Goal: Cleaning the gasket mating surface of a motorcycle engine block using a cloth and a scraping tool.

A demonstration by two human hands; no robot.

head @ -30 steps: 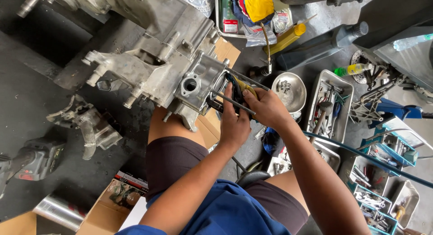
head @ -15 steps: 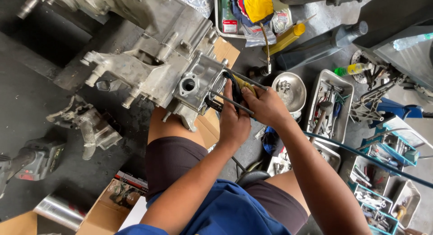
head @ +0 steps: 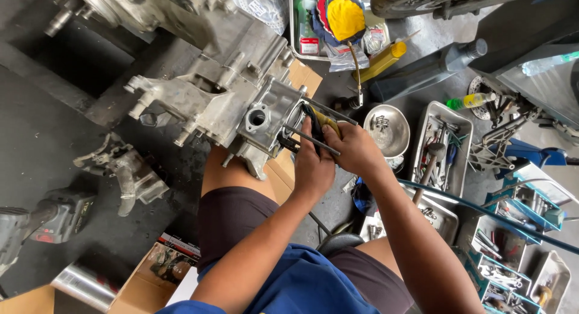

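A yellow rag (head: 327, 118) is pinched by both hands (head: 313, 163) (head: 356, 146) among the engine's (head: 229, 97) studs (head: 310, 139); soft, light, best gripped bunched.

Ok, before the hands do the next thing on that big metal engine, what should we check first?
1. Left hand at the engine case, by the long studs: ok.
2. Right hand on the yellow-and-black piece between the studs: ok.
3. Piece seated straight: cannot tell, the fingers hide it.
4. Engine case steady on the cardboard: looks ok.
5. Steel bowl of small parts close by: ok.
6. Blue hose crossing near the right arm: not ok, could snag.
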